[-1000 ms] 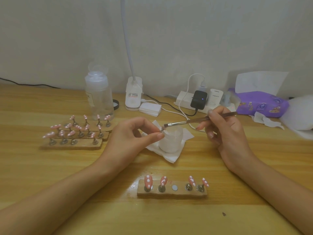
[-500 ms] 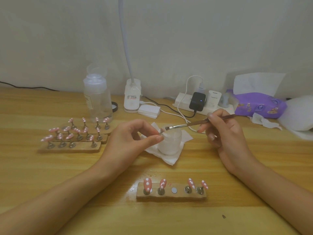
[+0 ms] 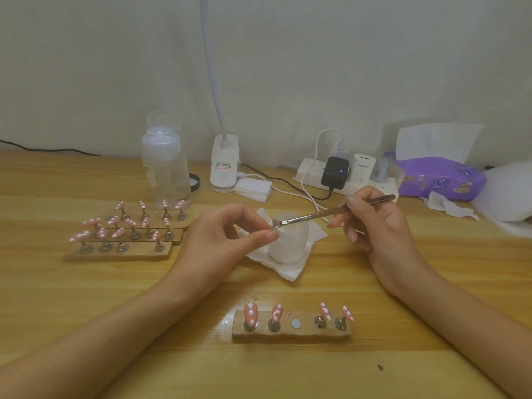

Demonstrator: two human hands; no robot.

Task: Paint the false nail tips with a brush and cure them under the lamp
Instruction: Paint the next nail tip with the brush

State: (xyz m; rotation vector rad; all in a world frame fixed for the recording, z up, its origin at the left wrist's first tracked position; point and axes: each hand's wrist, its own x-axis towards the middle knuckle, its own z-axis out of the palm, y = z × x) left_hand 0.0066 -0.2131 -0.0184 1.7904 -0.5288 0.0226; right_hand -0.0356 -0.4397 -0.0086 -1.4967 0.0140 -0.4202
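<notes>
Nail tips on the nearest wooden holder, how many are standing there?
4, all on the holder: far-left tip, second tip, then the bare middle disc, then third tip and far-right tip. None looks hidden.

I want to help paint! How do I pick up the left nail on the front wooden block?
Probably best to pinch its metal stand low down, from the near side, fingers either side. The pink nail tip stands upright above it, so gripping the stand keeps the painted dots untouched.

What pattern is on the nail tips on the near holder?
The nail tips are pink with white dots, clearest in the head view.
</notes>
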